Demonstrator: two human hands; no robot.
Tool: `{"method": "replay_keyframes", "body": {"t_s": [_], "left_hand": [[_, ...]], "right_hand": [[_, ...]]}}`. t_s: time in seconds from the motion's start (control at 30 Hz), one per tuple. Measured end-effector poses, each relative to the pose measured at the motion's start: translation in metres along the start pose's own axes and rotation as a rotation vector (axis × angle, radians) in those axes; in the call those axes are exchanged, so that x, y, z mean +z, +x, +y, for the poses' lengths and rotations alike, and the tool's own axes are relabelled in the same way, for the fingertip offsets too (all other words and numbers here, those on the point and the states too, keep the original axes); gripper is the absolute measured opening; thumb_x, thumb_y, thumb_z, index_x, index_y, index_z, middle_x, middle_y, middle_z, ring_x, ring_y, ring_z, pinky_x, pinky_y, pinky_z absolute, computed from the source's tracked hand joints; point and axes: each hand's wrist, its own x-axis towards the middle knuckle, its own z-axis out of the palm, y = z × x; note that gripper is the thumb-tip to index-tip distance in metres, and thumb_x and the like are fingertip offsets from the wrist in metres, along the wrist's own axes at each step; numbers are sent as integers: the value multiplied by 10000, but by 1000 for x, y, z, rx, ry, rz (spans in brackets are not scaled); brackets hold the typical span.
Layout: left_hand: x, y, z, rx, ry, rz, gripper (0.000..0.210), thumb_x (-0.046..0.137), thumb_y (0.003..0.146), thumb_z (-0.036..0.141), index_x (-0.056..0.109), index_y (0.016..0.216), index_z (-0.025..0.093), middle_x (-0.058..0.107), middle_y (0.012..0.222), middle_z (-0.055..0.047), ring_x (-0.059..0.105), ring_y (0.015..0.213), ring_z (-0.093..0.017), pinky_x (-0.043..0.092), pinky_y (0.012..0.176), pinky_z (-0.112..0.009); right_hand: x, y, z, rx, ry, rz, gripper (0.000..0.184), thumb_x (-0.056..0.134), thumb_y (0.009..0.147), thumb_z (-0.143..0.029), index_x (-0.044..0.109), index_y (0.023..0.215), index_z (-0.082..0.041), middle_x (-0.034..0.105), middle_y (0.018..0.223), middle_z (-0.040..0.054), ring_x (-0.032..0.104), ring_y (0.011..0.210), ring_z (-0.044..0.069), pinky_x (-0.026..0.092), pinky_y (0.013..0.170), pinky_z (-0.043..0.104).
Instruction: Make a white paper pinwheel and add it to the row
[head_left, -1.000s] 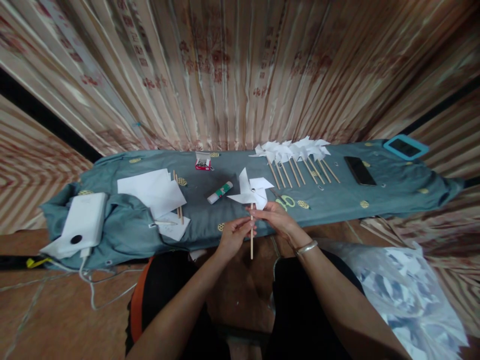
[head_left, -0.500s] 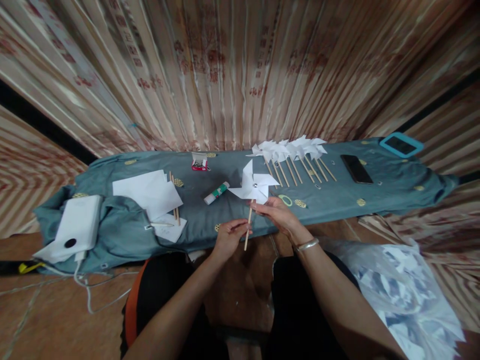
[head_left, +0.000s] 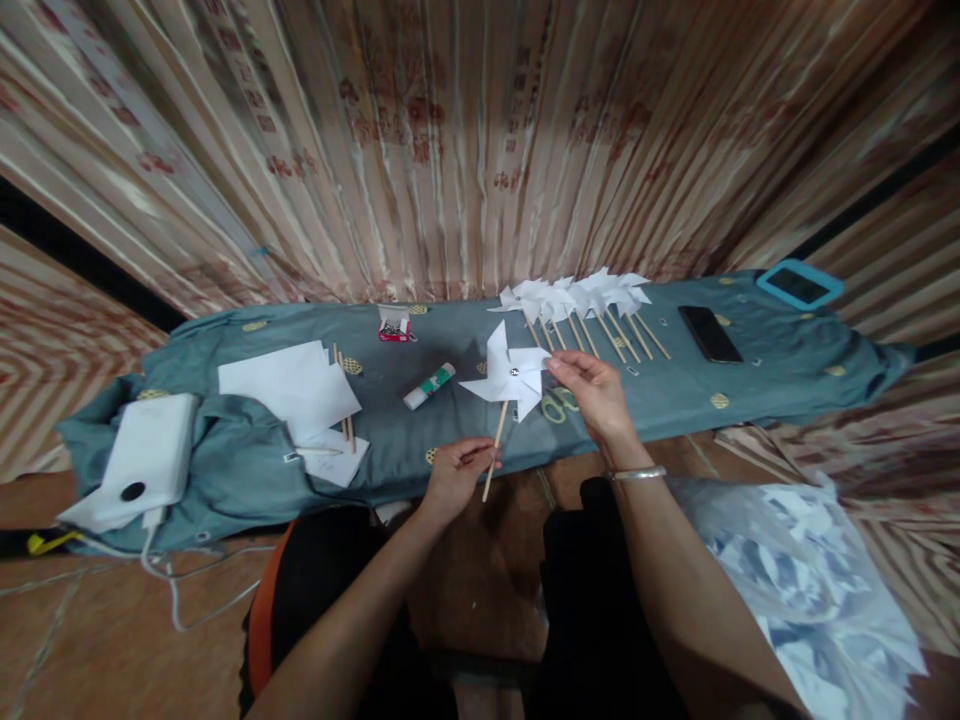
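Note:
A white paper pinwheel [head_left: 508,374] on a thin wooden stick is held upright above the near edge of the cloth-covered surface. My left hand [head_left: 459,475] is closed around the lower part of the stick. With thumb and forefinger, my right hand [head_left: 594,392] pinches the tip of the right blade. A shiny pin head shows at the pinwheel's middle. Just behind and below the right blade lie pale green scissors [head_left: 555,410], mostly their handle loops in sight. A glue stick [head_left: 429,386] with a green label rests left of the pinwheel.
Several finished pinwheels [head_left: 592,296] lie in a row at the back. White paper sheets [head_left: 281,385], loose wooden sticks [head_left: 346,420], a red box of pins [head_left: 394,328] and a white power bank [head_left: 154,450] are leftward. Rightward are a phone [head_left: 709,334] and a bag of pinwheels [head_left: 810,580].
My right hand has moved from the stick just under the pinwheel up and right to the right blade's tip. My left hand keeps its hold on the stick. More of the scissors shows.

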Motion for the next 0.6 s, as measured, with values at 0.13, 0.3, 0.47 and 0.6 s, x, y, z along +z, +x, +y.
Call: {"method": "replay_keyframes", "body": {"t_s": [0.13,0.3,0.47,0.6], "left_hand": [[0,1,2,1,-17,15,395,872,452,425,739,703,150,747,691,-43,690,584,-171,573,663,-296],[-1,2,2,3,-7,17,391,872,458,415,737,710,148,744,690,-45,688,588,-176,571,670,-306],[-3,2,1,6,-5,13,372,862,491,394,741,738,142,745,715,-46,693,612,-176,568,696,-310],[-3,3,1,6,-2,18,358,856,500,390,740,737,148,746,719,-42,690,608,-174,568,701,-314]], "right_hand": [[3,2,4,34,13,16,395,835,499,-517,678,698,-214,674,662,16,599,656,160,473,665,311],[1,-1,2,114,20,-6,395,854,478,-504,685,673,-204,703,688,31,595,620,140,469,610,281],[0,-6,-4,250,90,-125,405,873,494,-473,686,735,-206,717,769,21,632,662,118,493,605,236],[6,-10,-1,308,86,-174,451,921,419,-372,678,758,-200,696,723,-6,605,617,96,499,578,218]]}}
